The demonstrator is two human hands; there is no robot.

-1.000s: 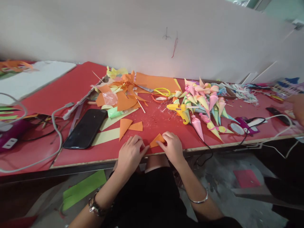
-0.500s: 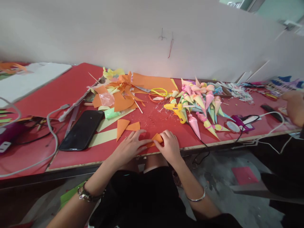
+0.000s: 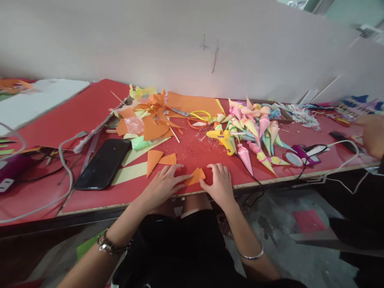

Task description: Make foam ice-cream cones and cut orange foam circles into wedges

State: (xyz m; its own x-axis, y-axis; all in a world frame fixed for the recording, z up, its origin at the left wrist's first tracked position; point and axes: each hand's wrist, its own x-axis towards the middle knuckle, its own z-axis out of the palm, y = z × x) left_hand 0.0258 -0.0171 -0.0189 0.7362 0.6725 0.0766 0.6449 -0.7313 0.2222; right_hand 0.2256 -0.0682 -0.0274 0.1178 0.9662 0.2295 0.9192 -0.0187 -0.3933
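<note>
A small piece of folded orange paper (image 3: 195, 177) lies at the front edge of the red table (image 3: 192, 150). My left hand (image 3: 165, 182) rests at its left side, fingers stretched out and fingertips touching the paper. To the right of it, my right hand (image 3: 220, 184) is open with the thumb and fingers apart, just off the paper's edge. Two orange paper wedges (image 3: 154, 161) lie beyond my left hand. Farther back is a yellow glue gun (image 3: 223, 140), its cord running over the table edge.
Paper cones (image 3: 246, 156) in pastel colours are heaped right of the glue gun. Orange scraps, yellow-handled scissors (image 3: 201, 116) and a green packet (image 3: 141, 143) lie at the back. A black phone (image 3: 103, 164) is at left. Another person's hand (image 3: 373, 134) shows at far right.
My right hand has let go of the orange paper and moved slightly right, its fingers spreading. My left hand stays on the paper almost unmoved.
</note>
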